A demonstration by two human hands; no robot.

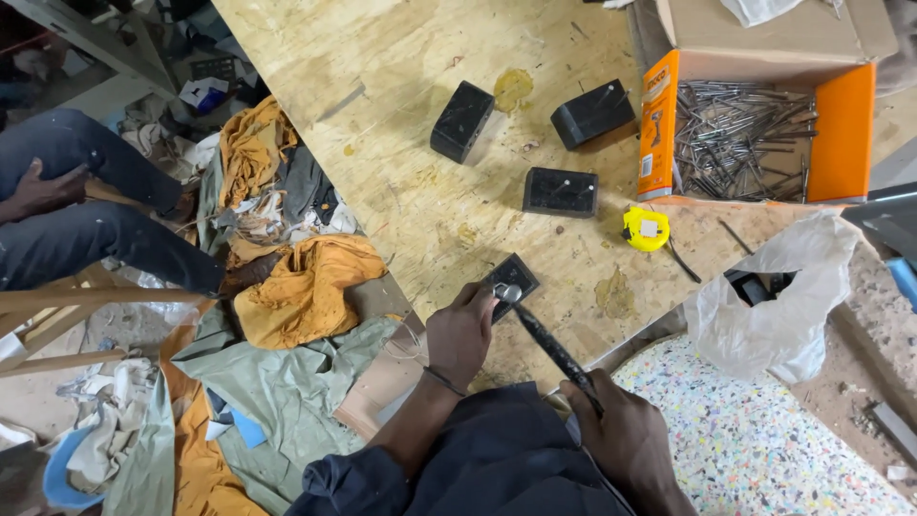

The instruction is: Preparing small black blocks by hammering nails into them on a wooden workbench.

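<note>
My left hand (460, 332) grips a small black block (513, 280) at the near edge of the plywood worktop (401, 143). My right hand (626, 435) holds the handle of a hammer (546, 339), whose metal head rests on the top of that block. Three more black blocks lie farther up the board: one (461, 120) at the left, one (592, 114) at the right, one (561, 191) nearer to me.
An orange cardboard box (850, 124) full of long nails sits at the board's right. A yellow tape measure (647, 228) lies below it, beside a white plastic bag (778, 306). Cloth scraps (296, 277) cover the floor at the left, where another person's legs (86, 220) show.
</note>
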